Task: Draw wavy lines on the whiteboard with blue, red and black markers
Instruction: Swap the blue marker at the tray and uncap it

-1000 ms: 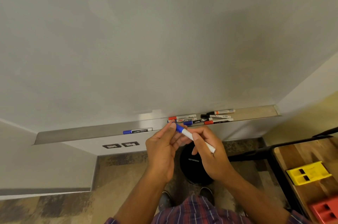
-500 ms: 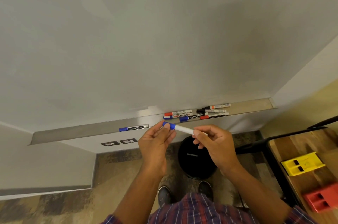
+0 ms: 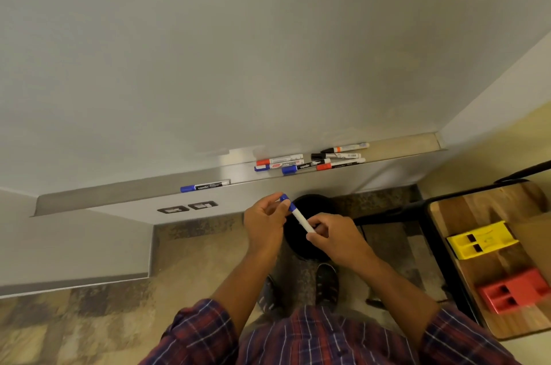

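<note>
Along the tray (image 3: 119, 195), loose markers (image 3: 280, 161)

A single wide-angle camera sits on the person's head, facing forward and steeply down. The whiteboard (image 3: 238, 51) fills the frame from 9 through 12 to 2 o'clock, close ahead. Its tray (image 3: 119, 196) crosses the middle. The left hand (image 3: 264, 223) and right hand (image 3: 334, 238) lie near, just below centre, holding a marker (image 3: 299, 217). Floor (image 3: 89, 320) shows at 7 o'clock, a table (image 3: 492, 209) at 4 and the shirt (image 3: 313, 341) at 6.
</note>
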A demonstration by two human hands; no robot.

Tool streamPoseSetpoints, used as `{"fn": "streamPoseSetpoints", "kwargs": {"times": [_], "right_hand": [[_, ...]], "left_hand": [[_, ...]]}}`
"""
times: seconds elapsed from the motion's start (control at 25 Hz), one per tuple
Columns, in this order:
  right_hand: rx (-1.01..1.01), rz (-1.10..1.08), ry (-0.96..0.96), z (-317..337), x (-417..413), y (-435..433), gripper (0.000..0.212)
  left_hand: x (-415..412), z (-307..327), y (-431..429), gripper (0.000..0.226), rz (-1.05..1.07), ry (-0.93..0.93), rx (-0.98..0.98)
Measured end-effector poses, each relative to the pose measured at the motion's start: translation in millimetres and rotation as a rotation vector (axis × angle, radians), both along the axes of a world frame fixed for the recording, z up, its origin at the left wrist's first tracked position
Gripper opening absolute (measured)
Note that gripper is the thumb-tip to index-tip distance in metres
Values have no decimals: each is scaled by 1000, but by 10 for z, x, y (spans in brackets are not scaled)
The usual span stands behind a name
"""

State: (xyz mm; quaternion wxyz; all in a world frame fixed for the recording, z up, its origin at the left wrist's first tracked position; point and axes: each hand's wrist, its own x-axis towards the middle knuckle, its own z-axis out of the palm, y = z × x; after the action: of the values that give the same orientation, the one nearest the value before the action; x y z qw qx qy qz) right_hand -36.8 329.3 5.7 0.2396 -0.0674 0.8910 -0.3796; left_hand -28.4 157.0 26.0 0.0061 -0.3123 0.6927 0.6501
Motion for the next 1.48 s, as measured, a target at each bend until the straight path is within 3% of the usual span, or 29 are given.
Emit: {"fn": "streamPoseSetpoints", "kwargs": {"times": [0.2,0.4,0.56,0.68,1.12,1.48], "right_hand": [[80,-78,-121,-422,45,59,12],[182,-212,-297,-825,98,214,13],[211,-220,-349,-1026,-3,270,49],[224,-165,-392,-1137,-68,324,57],[258,-36,-74,-1047,37,355,76],[209,2,256,-666,-356,300,59]], "left_hand": [[-44,-594,222,49,-358,-121,-187],[202,-1086,333,53,-574,-329,-289],[249,-1268,324,52,-623,-363,-365],[235,-1305,331,53,-630,-364,-377],[276,-1178,449,56,-732,-273,-689],[17,-900,388,51,-624,-156,-833]]}}
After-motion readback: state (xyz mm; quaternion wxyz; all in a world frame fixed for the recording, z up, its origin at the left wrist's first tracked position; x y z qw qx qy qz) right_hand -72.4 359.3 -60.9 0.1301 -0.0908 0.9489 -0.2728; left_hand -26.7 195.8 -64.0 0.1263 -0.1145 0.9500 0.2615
